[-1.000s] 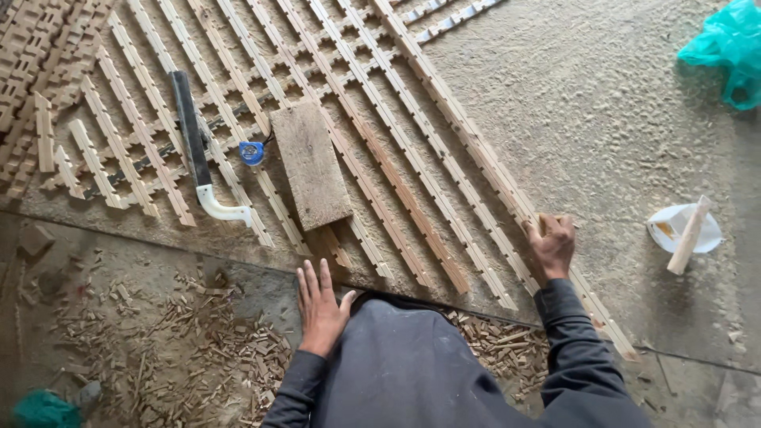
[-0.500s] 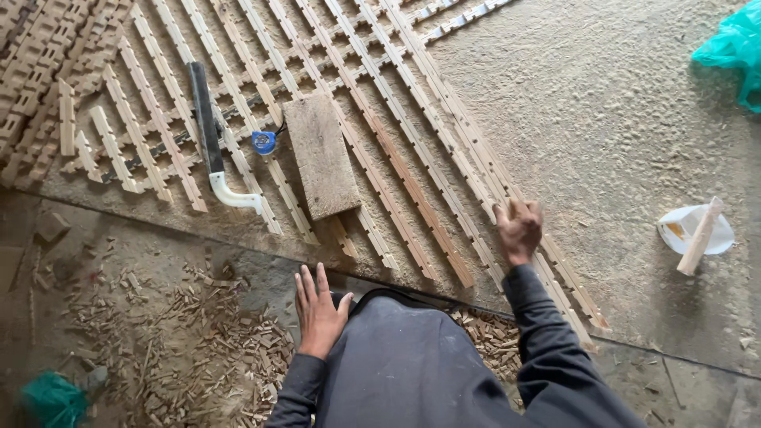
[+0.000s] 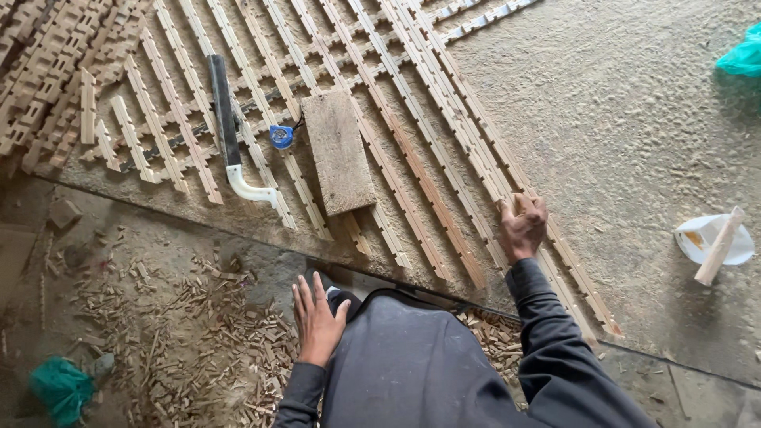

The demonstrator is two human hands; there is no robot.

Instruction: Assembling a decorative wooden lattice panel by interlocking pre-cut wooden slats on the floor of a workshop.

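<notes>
Lattice assembly: right hand closed on a notched wooden strip at 3 o'clock; left hand flat, fingers spread, empty. Pressing the strip home likely calls for aligned notches.

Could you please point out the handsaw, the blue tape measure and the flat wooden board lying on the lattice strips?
handsaw (image 3: pixel 224 119): head view, on the middle of its dark blade.
blue tape measure (image 3: pixel 281 136): head view, on its round case.
flat wooden board (image 3: pixel 339 150): head view, on the centre of its top face.
</notes>
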